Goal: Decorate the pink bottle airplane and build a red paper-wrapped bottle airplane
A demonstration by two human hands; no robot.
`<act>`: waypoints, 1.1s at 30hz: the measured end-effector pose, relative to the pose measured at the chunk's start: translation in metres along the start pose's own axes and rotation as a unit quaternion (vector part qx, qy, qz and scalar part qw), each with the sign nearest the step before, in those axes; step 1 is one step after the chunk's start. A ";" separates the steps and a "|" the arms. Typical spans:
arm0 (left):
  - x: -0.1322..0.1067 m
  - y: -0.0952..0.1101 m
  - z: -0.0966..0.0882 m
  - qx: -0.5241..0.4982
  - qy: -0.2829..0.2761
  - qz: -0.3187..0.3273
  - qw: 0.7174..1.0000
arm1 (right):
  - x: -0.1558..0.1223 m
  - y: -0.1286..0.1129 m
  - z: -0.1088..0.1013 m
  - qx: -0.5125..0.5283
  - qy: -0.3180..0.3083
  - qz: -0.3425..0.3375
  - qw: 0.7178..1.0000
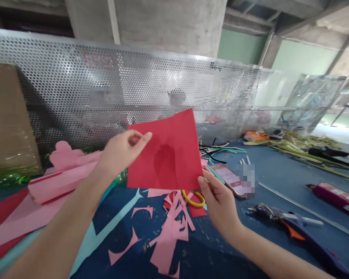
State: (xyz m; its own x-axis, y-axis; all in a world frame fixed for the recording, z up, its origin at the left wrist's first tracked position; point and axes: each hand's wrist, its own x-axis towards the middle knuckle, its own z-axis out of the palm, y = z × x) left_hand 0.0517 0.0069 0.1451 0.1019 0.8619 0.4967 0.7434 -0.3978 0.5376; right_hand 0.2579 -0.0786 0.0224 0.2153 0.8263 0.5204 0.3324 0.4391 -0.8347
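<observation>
Saw cardboard [8, 124] upright at the far left, then a pink roll [61, 182] lying on other paper. Had the left hand [119, 151] pinched on the upper left of a creased red sheet [151, 166], held up in the middle above the table [215, 255]. Noticed pink scraps [165, 240] and a yellow ring [196, 205] below. Gripped the lower right corner with the right hand [218, 197], well apart from the left. Saw, farther right, a phone [227, 176], a glue gun [311, 240] and a purple tube [334, 195].

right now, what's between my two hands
In the head view, a red paper sheet, held upper left by your left hand and lower right by your right hand.
</observation>
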 end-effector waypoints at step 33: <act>-0.044 -0.086 0.032 -0.414 -0.031 -0.285 0.864 | 0.026 0.056 -0.013 -0.432 -0.205 0.008 0.878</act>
State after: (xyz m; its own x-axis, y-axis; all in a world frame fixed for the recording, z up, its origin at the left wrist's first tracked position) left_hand 0.0045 0.0133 0.0555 -0.0710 0.9969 -0.0336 -0.0399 0.0308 0.9987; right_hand 0.2942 -0.0375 -0.0080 -0.0633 0.9650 0.2545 0.9433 0.1411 -0.3006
